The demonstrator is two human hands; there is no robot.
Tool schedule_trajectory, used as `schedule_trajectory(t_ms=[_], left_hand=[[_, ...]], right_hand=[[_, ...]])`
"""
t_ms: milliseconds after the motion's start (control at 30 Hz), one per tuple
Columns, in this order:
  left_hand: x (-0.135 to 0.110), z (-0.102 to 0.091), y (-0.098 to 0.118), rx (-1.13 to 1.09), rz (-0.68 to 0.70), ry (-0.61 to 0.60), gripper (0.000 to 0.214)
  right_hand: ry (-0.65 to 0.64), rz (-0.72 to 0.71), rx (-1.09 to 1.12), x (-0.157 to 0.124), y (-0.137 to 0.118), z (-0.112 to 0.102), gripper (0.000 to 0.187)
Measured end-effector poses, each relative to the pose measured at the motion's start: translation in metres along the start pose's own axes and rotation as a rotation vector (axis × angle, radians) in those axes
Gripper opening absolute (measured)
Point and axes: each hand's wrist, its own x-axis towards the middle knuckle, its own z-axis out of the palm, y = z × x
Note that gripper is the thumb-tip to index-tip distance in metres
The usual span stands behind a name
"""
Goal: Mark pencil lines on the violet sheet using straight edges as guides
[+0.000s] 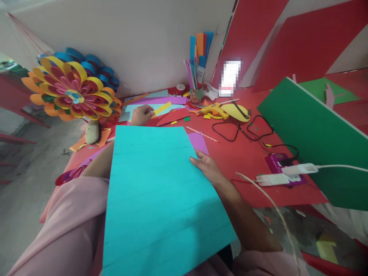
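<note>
The right hand holds the turquoise paper sheet at its two-o'clock edge, thumb on top; the sheet spreads in front of the person. At eleven o'clock, beyond it, the left hand has curled fingers beside a yellow paper strip; I cannot tell whether they grip it. The sheet looks light, bendy and easily creased, best supported by opposite edges. Farther out, at one o'clock, a yellow glue gun lies on the red surface.

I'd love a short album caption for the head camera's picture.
Right hand holding a turquoise sheet, left hand beside a yellow strip, at a red table, colourful paper flower nearby.
</note>
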Motion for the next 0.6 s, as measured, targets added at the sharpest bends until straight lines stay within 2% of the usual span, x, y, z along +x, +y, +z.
schedule_trajectory(t_ms=[100,200,300,367,433,467,533,600], left_hand=[[0.007,-0.02,-0.003,0.038,-0.057,0.02,0.046],[0.004,-0.062,-0.007,0.033,-0.078,-0.032,0.06],[-0.015,-0.098,-0.004,0.028,-0.076,-0.122,0.072],[-0.04,-0.103,0.006,0.173,0.03,-0.113,0.081],[-0.077,-0.089,0.024,0.187,0.154,-0.082,0.083],[-0.099,-0.074,0.034,0.132,0.266,-0.128,0.079],[-0.144,-0.035,0.054,0.033,0.493,-0.235,0.065],[-0.184,0.007,0.068,0.063,0.695,-0.323,0.06]], right_hand=[[0.025,-0.011,-0.009,0.001,0.0,-0.002,0.062],[0.075,-0.06,-0.089,0.003,0.004,-0.008,0.058],[0.138,-0.139,-0.289,0.009,0.01,-0.016,0.051],[0.171,-0.189,-0.439,0.012,0.012,-0.019,0.045],[0.207,-0.235,-0.583,0.011,0.011,-0.017,0.038],[0.235,-0.248,-0.675,0.008,0.01,-0.014,0.035],[0.319,-0.237,-0.944,0.0,0.004,-0.006,0.032],[0.429,-0.197,-1.293,-0.01,-0.004,0.004,0.034]])
